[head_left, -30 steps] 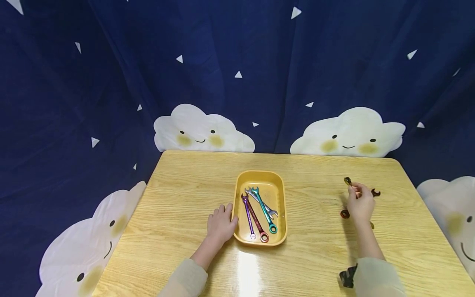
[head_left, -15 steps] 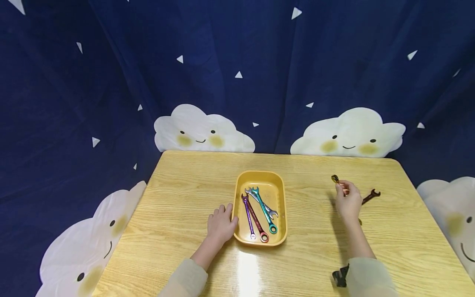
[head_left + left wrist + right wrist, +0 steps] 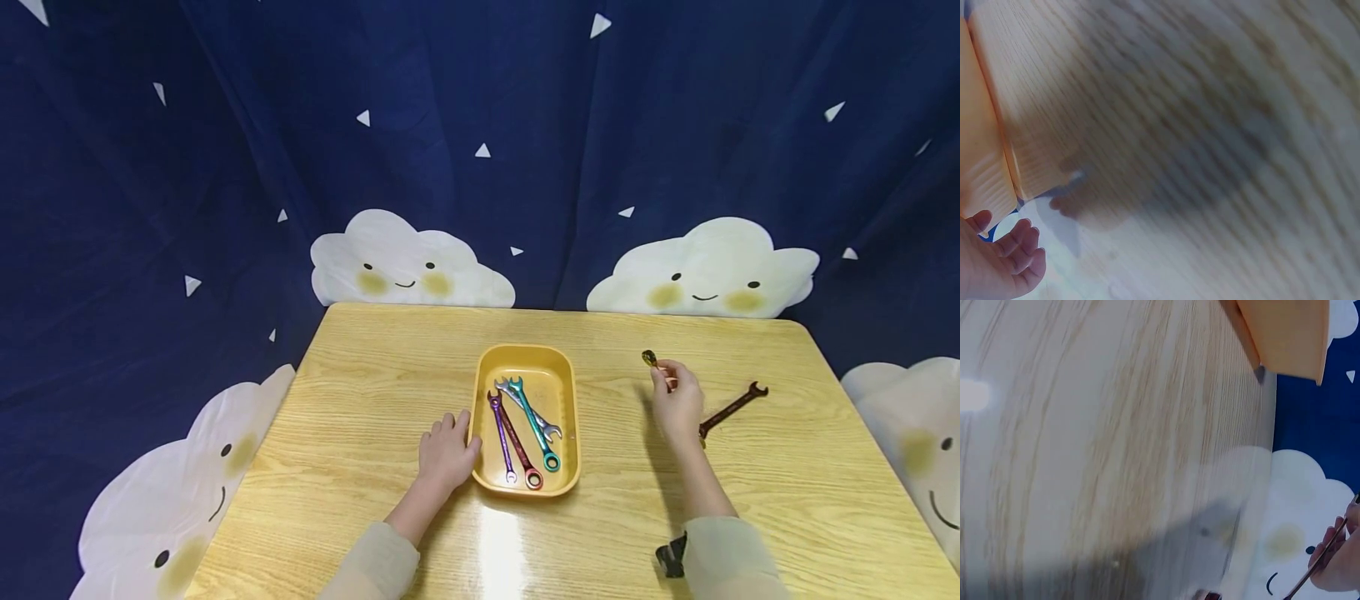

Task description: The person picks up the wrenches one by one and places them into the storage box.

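My right hand (image 3: 677, 408) pinches a gold-coloured wrench (image 3: 649, 358) above the right part of the table; its ring end sticks out past the fingertips. In the right wrist view the slim shaft of this wrench (image 3: 1317, 565) runs slantwise past the fingers (image 3: 1333, 540). My left hand (image 3: 446, 454) touches the left rim of a yellow tray (image 3: 574, 417), fingers relaxed. Inside the tray lie a purple wrench (image 3: 502, 440), a red wrench (image 3: 521, 452), a teal wrench (image 3: 532, 421) and a silver wrench (image 3: 551, 432). A dark red wrench (image 3: 731, 410) lies on the table beside my right wrist.
The wooden table (image 3: 382, 358) ends at a dark blue curtain (image 3: 450, 100) printed with white clouds and triangles. A small black object (image 3: 671, 556) sits at my right sleeve. In the left wrist view the tray's wall (image 3: 982, 137) stands next to the left hand.
My right hand has moved left toward the tray, carrying the gold wrench. More of the dark red wrench on the table now shows. The left hand and the tray have stayed put.
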A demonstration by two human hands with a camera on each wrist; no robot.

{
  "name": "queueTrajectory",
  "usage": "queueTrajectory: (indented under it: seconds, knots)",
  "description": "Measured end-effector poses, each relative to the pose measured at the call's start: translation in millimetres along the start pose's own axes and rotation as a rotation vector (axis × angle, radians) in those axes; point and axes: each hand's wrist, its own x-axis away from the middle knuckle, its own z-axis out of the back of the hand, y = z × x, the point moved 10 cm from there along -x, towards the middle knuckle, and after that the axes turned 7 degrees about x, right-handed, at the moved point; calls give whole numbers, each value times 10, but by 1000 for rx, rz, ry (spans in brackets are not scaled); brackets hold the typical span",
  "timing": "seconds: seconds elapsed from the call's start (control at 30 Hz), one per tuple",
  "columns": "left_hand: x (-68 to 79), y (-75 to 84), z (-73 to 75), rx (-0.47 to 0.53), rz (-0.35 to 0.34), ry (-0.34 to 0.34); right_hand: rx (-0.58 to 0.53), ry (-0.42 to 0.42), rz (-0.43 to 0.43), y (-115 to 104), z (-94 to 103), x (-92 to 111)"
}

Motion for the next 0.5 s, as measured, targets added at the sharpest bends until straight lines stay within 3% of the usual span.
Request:
queueTrajectory:
  seconds: [0.5]
  knots:
    - [6, 1, 9, 15, -6, 6, -56, -37, 74, -413, -240, 65]
